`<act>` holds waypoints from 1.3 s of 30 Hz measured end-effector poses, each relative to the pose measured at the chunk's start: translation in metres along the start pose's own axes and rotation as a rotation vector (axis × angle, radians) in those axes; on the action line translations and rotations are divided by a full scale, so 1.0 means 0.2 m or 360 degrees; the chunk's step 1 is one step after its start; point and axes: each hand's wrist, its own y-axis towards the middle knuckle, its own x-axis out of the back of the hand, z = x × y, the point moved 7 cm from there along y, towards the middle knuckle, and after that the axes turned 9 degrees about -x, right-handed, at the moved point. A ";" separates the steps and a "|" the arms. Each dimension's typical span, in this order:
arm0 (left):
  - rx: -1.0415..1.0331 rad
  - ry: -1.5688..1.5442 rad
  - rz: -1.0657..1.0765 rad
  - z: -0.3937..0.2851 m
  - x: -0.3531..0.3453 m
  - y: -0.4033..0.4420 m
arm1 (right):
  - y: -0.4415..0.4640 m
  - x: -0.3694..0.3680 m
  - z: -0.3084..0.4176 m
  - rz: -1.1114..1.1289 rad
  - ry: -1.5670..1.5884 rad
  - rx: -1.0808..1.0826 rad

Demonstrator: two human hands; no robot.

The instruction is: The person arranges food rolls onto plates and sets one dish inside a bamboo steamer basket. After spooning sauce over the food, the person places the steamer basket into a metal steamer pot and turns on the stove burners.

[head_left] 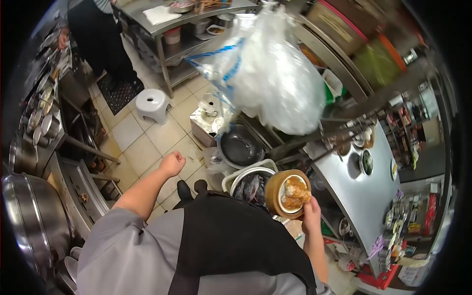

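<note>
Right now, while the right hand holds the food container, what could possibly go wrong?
The right hand alone grips the round brown container by its edge, so it might tip and spill the saucy food. The white stool stands on the tiled floor and could perhaps trip someone.

Tan container (272, 197), white-rimmed dish (280, 195), orange-brown food (295, 195), black apron (228, 241), grey shirt (115, 246), white stool (151, 101), blue-striped bag (282, 73)

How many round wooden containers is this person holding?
1: the round wooden container in the right hand, holding a white bowl of food. The curled left hand is apart from it.
</note>
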 end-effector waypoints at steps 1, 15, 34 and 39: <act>0.0037 0.0011 -0.0005 0.08 0.03 0.02 | 0.07 -0.07 -0.04 0.0038 -0.0073 0.0102; 0.0337 -0.0054 -0.0234 0.75 0.77 0.02 | 0.59 -1.50 -0.11 0.0572 -0.0500 0.0068; 0.0221 0.0078 -0.1504 0.03 2.26 -0.92 | 0.58 -3.46 0.42 0.1764 -0.1299 0.0409; 0.0651 0.0610 -0.1964 -0.19 2.83 -1.63 | 0.36 -3.83 0.61 0.2090 -0.1521 0.0566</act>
